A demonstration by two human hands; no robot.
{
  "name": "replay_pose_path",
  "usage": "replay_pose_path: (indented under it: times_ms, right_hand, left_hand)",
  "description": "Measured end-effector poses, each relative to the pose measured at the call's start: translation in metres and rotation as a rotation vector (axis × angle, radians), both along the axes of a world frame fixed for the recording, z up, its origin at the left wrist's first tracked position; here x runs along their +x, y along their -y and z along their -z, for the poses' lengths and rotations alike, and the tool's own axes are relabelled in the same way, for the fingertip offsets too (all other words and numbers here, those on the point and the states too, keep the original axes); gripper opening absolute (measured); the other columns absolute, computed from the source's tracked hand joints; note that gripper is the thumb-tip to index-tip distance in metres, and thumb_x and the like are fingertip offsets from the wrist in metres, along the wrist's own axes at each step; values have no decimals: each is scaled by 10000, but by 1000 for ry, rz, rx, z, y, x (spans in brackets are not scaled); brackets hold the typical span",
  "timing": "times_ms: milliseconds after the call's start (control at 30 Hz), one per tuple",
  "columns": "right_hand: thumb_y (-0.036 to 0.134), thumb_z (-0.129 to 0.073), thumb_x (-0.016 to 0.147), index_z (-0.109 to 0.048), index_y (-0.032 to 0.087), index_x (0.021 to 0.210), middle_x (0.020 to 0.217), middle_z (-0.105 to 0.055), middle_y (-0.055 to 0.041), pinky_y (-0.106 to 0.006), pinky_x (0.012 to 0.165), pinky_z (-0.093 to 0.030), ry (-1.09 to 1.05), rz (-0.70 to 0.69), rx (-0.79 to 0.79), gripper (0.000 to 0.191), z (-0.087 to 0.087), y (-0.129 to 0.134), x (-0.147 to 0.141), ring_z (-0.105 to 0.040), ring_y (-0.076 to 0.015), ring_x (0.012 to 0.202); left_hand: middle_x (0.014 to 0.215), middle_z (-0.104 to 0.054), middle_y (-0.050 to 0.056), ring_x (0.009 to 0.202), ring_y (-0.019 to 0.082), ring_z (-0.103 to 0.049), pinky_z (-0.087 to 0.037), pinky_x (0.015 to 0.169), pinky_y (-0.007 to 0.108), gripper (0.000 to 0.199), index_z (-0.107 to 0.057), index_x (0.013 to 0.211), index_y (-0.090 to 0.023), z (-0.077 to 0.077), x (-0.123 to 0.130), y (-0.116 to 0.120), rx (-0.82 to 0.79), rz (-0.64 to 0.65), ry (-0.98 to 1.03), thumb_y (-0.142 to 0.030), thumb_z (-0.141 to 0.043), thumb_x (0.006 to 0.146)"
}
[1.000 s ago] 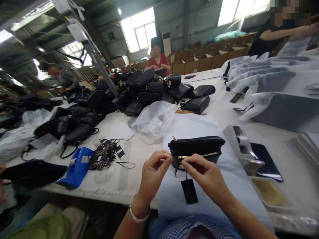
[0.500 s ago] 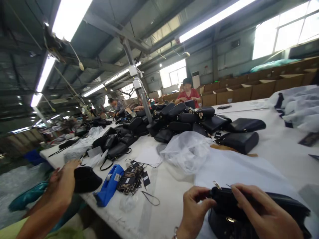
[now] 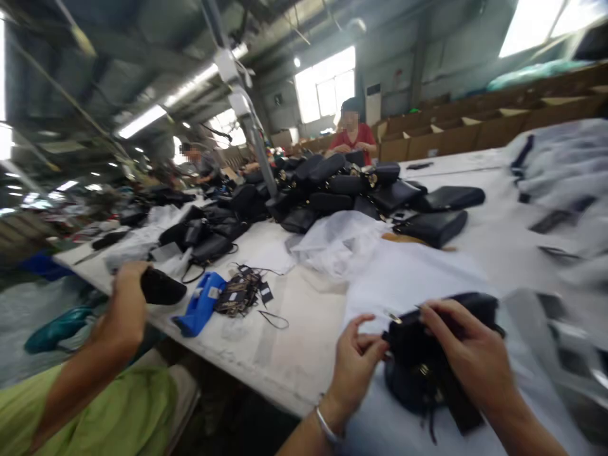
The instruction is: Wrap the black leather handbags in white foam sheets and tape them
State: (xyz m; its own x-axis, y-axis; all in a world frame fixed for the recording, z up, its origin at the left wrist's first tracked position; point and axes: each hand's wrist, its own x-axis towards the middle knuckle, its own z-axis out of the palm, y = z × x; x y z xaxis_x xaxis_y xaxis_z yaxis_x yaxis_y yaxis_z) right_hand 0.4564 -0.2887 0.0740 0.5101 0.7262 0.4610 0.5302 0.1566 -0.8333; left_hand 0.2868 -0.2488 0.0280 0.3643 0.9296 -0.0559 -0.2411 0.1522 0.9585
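Left hand (image 3: 357,362) half-curled, thumb and finger nearly closed at left end of black zippered bag (image 3: 403,380); right hand (image 3: 465,348) pinched over its top; held bits too blurred to tell. Bag's on white sheet (image 3: 408,278). Open tabletop (image 3: 294,316) left, to blue tape dispenser (image 3: 203,304) and hang-tag pile (image 3: 240,292). Crumpled plastic bag (image 3: 337,244), then black bag heap (image 3: 332,187), limit far side.

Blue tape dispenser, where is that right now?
The blue tape dispenser sits left of centre in the head view, at the near edge of the table, just left of the black tags.
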Motion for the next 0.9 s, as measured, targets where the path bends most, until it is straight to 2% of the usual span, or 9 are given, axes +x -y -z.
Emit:
replay_pose_path:
  times_ms: [100, 267, 367, 567, 733, 900]
  right_hand:
    - [391, -636, 917, -703, 231, 865, 848, -685, -30, -281, 676, -523, 22, -109, -25, 181, -9, 24, -9, -641, -177, 764]
    - [270, -637, 929, -706, 236, 921, 838, -668, -35, -288, 679, -536, 161, -217, -82, 78, -16, 59, -34, -641, -168, 754]
    - [247, -601, 952, -705, 234, 956, 856, -674, -41, -290, 699, -539, 265, -187, -109, 105, -9, 65, -43, -650, -167, 775]
    - [225, -562, 978, -696, 219, 1018, 889, -702, -57, -311, 755, -515, 609, -2, -130, 140, 7, 64, -52, -653, -182, 814]
    - [179, -552, 977, -691, 196, 1020, 858, -700, -59, -321, 748, -482, 802, 64, -140, 147, 5, 65, -59, -639, -189, 803]
    - [196, -503, 1002, -698, 181, 1046, 863, -694, -65, -324, 722, -462, 908, 22, -198, 200, -2, 64, -58, -610, -188, 791]
  left_hand:
    - [765, -708, 2, 707, 131, -671, -569, 706, 250, 340, -633, 934, -168, -6, -4, -2, -23, 50, 17, -377, -821, 743]
    - [897, -735, 7, 849, 136, -701, -552, 814, 238, 286, -639, 954, -180, 1, -8, 3, -60, 124, 49, -303, -813, 765]
    - [927, -743, 19, 904, 158, -712, -557, 863, 265, 279, -644, 965, -181, 3, -7, 7, -2, 129, 42, -292, -809, 768]
    - [947, -757, 39, 927, 188, -728, -583, 877, 306, 268, -659, 968, -178, 5, -7, 8, 64, 136, 35, -290, -801, 770]
    - [929, -761, 25, 904, 161, -724, -577, 866, 267, 241, -684, 943, -177, 6, -8, 8, 36, 143, 68, -249, -815, 754]
    - [955, -765, 29, 923, 166, -718, -570, 895, 288, 228, -708, 954, -179, 8, -8, 9, 8, 141, 82, -256, -808, 764]
